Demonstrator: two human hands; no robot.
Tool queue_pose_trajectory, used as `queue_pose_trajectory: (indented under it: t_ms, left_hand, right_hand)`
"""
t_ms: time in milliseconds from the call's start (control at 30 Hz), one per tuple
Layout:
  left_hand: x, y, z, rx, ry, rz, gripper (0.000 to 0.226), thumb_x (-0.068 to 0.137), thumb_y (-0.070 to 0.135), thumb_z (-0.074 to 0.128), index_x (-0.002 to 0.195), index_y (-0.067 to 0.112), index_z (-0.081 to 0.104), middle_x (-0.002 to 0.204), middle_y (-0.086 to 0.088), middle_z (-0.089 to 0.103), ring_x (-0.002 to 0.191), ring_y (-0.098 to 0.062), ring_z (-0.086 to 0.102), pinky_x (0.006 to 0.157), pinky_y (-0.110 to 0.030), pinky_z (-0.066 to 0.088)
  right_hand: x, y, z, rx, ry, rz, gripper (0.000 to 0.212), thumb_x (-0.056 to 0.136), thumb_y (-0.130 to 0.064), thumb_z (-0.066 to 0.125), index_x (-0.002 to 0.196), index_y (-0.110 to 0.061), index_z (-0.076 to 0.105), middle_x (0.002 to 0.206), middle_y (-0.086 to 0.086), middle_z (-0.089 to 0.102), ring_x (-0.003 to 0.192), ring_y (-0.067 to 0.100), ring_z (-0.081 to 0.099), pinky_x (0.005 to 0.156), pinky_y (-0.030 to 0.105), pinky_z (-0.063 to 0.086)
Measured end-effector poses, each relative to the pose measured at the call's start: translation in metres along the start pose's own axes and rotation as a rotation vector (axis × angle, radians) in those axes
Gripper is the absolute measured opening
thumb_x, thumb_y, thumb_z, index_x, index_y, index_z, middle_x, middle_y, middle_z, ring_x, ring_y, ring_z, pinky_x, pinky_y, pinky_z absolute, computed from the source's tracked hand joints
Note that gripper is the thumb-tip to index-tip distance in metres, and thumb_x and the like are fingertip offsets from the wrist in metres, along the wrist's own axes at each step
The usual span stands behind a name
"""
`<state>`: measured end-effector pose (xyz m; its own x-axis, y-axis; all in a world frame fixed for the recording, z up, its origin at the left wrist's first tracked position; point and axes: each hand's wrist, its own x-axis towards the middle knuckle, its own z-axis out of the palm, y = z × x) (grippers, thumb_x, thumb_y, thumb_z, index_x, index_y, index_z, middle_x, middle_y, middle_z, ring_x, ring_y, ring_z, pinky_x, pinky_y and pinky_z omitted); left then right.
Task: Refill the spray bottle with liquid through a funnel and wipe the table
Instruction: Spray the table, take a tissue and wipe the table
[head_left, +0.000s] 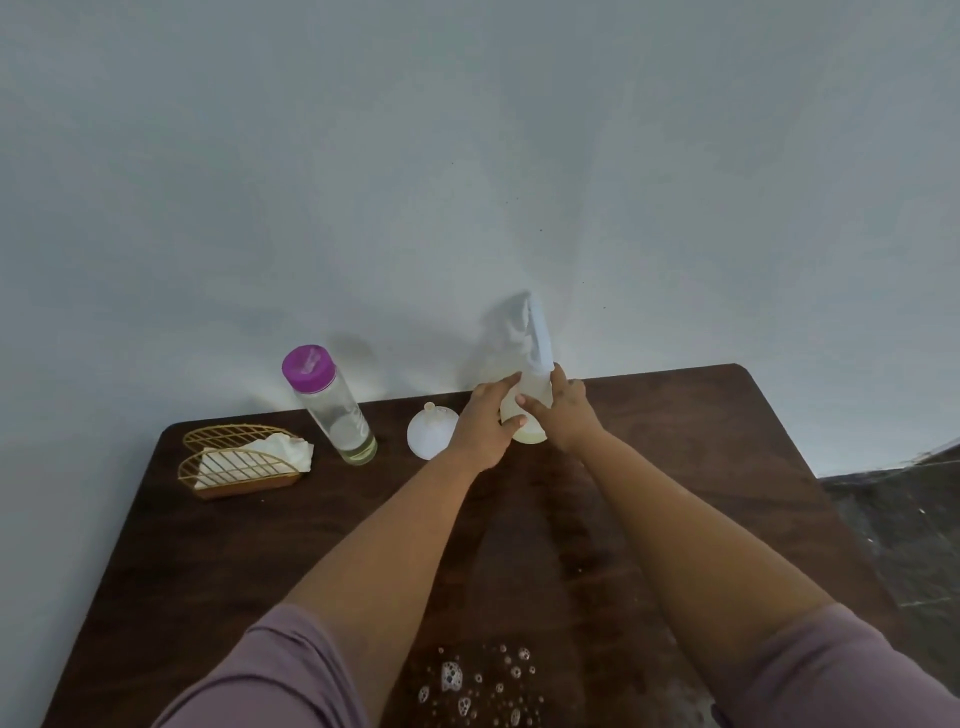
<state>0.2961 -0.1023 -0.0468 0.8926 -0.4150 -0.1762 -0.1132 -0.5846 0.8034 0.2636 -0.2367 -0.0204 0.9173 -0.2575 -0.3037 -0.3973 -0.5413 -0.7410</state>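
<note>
At the frame's centre, against the wall, my left hand (480, 426) and right hand (563, 415) both grip the spray bottle (530, 410). Funnel (431, 430) lies beside it, so filling looks finished. Foam (467, 686) at bottom centre needs wiping next.

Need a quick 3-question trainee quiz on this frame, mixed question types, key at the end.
1. True or false: the funnel sits in the spray bottle neck.
2. Which cap colour does the clear bottle left of the funnel have? A) purple B) green C) black
3. Fill in: the tissues sit in a gold wire ____ at the table's left.

Key: 1. False; it lies on the table beside the left hand, while both that and the right hand hold the spray bottle. 2. A. 3. holder.
</note>
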Motion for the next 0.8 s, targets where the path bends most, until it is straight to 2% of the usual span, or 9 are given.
queue_pose_trajectory:
  t_ms: [100, 167, 267, 367, 533, 800]
  left_hand:
    - [-0.004, 0.0, 0.001, -0.021, 0.01, -0.026, 0.063, 0.093, 0.014, 0.063, 0.147, 0.032, 0.037, 0.147, -0.004, 0.039, 0.127, -0.025, 0.051, 0.109, -0.043, 0.042]
    - [-0.009, 0.002, 0.002, -0.003, 0.006, -0.046, 0.065, 0.093, 0.011, 0.062, 0.149, 0.031, 0.034, 0.15, -0.003, 0.038, 0.131, -0.025, 0.047, 0.111, -0.044, 0.041]
    - [-0.016, 0.008, 0.003, 0.079, 0.015, -0.055, 0.077, 0.093, 0.005, 0.059, 0.154, 0.026, 0.018, 0.152, -0.005, 0.035, 0.135, -0.025, 0.042, 0.112, -0.043, 0.039]
    - [-0.032, 0.017, 0.005, 0.107, 0.091, -0.09, 0.083, 0.091, 0.001, 0.056, 0.156, 0.02, 0.007, 0.15, -0.008, 0.038, 0.129, -0.026, 0.047, 0.111, -0.039, 0.039]
    - [-0.08, 0.036, 0.009, 0.017, 0.22, -0.074, 0.067, 0.096, 0.01, 0.054, 0.153, 0.017, 0.021, 0.144, -0.012, 0.045, 0.133, -0.025, 0.044, 0.109, -0.037, 0.036]
    - [-0.187, 0.055, 0.006, 0.148, 0.391, -0.011, 0.049, 0.099, 0.024, 0.049, 0.146, 0.018, 0.037, 0.144, -0.005, 0.046, 0.135, -0.025, 0.04, 0.109, -0.039, 0.037]
  right_hand:
    - [-0.004, 0.001, -0.001, -0.024, -0.003, -0.004, 0.073, 0.094, -0.042, 0.055, 0.151, -0.019, 0.016, 0.143, 0.016, 0.027, 0.125, 0.034, 0.043, 0.096, 0.033, 0.038]
    - [-0.007, -0.001, -0.002, -0.044, -0.011, -0.004, 0.073, 0.094, -0.039, 0.056, 0.151, -0.019, 0.015, 0.144, 0.016, 0.026, 0.126, 0.034, 0.043, 0.098, 0.035, 0.039]
    - [-0.015, 0.002, -0.001, -0.004, 0.037, -0.022, 0.079, 0.089, -0.034, 0.065, 0.149, -0.022, 0.015, 0.143, 0.016, 0.031, 0.125, 0.033, 0.045, 0.1, 0.038, 0.041]
    - [-0.031, 0.007, -0.001, 0.084, 0.138, 0.01, 0.082, 0.088, -0.028, 0.066, 0.15, -0.025, 0.012, 0.146, 0.016, 0.03, 0.129, 0.031, 0.042, 0.107, 0.042, 0.037]
    - [-0.07, 0.006, 0.0, 0.065, 0.177, -0.008, 0.075, 0.088, -0.024, 0.065, 0.147, -0.02, 0.018, 0.141, 0.015, 0.035, 0.131, 0.031, 0.037, 0.106, 0.042, 0.036]
    - [-0.17, -0.004, 0.016, -0.006, 0.072, -0.106, 0.066, 0.09, -0.031, 0.062, 0.144, -0.019, 0.026, 0.137, 0.016, 0.041, 0.131, 0.032, 0.037, 0.105, 0.041, 0.036]
